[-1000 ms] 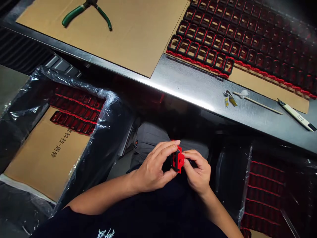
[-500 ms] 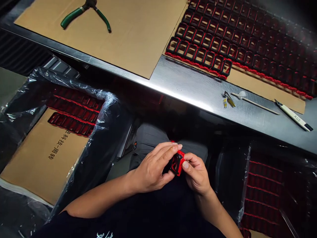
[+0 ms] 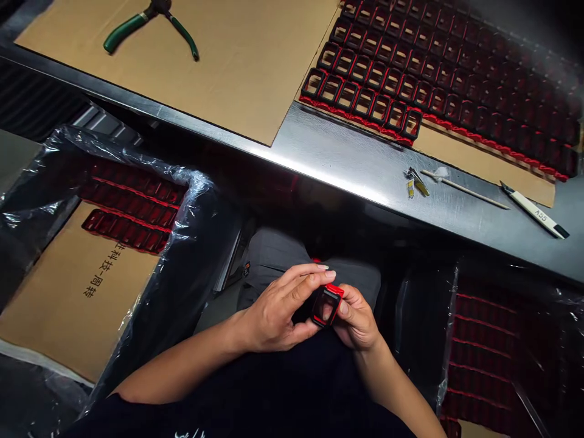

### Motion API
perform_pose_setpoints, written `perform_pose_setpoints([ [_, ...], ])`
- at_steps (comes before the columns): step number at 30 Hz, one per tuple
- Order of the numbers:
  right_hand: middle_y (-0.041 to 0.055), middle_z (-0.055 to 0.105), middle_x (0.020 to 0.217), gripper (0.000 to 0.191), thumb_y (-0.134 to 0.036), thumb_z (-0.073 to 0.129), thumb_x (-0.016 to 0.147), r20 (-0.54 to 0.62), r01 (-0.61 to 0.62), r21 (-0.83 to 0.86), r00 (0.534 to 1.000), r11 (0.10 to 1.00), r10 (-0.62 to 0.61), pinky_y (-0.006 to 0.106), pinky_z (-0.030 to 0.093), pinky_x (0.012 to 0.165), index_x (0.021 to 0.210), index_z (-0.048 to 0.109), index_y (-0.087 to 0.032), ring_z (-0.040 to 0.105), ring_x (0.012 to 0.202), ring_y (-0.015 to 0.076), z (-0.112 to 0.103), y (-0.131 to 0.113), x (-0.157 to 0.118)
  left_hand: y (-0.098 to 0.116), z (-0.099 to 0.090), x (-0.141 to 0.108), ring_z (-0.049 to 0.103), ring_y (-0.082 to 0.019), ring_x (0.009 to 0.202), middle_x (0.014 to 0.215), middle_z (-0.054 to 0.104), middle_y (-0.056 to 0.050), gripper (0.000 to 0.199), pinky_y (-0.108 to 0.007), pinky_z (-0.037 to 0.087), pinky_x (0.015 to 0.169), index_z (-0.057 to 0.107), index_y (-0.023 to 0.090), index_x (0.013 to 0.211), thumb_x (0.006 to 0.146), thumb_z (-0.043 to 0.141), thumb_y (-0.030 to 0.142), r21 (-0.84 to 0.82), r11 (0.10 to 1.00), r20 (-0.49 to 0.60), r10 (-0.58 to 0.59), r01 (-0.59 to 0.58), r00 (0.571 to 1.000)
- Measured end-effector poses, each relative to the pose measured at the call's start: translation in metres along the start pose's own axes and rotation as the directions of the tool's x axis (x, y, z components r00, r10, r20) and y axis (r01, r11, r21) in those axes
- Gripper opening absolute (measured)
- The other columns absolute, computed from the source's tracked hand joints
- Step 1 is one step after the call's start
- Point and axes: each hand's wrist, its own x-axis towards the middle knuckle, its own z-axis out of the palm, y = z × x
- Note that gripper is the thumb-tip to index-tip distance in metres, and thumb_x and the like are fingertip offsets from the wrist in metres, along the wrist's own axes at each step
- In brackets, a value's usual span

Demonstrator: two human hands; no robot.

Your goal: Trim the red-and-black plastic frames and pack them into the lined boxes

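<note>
A small red and black frame (image 3: 326,306) is held between both hands above my lap. My left hand (image 3: 283,307) has its thumb at the frame's lower left edge and its fingers stretched over the top. My right hand (image 3: 358,317) pinches the frame's right side between thumb and fingers. The frame's rectangular opening faces up towards the camera. Rows of similar frames (image 3: 362,102) stand on cardboard on the metal table (image 3: 337,149) at the upper right.
Green-handled pliers (image 3: 125,31) lie on cardboard (image 3: 219,73). A nail clipper (image 3: 416,182), a thin stick (image 3: 465,190) and a marked pen-like tool (image 3: 536,210) lie near the table edge. Plastic-lined bins with frames stand left (image 3: 196,182) and right (image 3: 449,340).
The frame has turned in my fingers, so its opening now shows more fully. Both hands keep hold of it. The whole view has shifted slightly.
</note>
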Motion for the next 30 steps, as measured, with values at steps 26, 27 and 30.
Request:
perform_pose_setpoints([
  [26,0.0012,0.072,0.073,0.043,-0.052,0.085,0.075,0.166,-0.207,0.195,0.970,0.959,0.175,0.025,0.054,0.052,0.100,0.069,-0.021,0.065,0.058,0.0156,-0.008,0.012,0.001,0.017,-0.019,0.008,0.063,-0.033,0.123,0.135,0.065,-0.021,0.106,-0.050,0.058,0.101,0.007,0.015,0.163,0.079,0.072,0.013,0.120,0.987,0.132,-0.124,0.108,0.983],
  [27,0.0013,0.073,0.073,0.041,-0.052,0.084,0.075,0.175,-0.205,0.186,0.969,0.961,0.172,0.025,0.055,0.052,0.098,0.069,-0.021,0.065,0.058,0.0157,-0.008,0.011,0.001,0.017,-0.021,0.009,0.063,-0.033,0.124,0.136,0.064,-0.020,0.105,-0.050,0.058,0.101,0.007,0.016,0.163,0.080,0.072,0.013,0.111,0.989,0.140,-0.116,0.101,0.983],
  [30,0.0016,0.074,0.073,0.037,-0.050,0.083,0.077,0.184,-0.186,0.172,0.971,0.967,0.154,0.026,0.056,0.053,0.095,0.068,-0.020,0.066,0.056,0.0155,-0.008,0.010,0.001,0.016,-0.024,0.010,0.063,-0.032,0.123,0.136,0.064,-0.020,0.103,-0.050,0.057,0.102,0.008,0.017,0.163,0.082,0.071,0.015,0.090,0.991,0.139,-0.109,0.097,0.984],
])
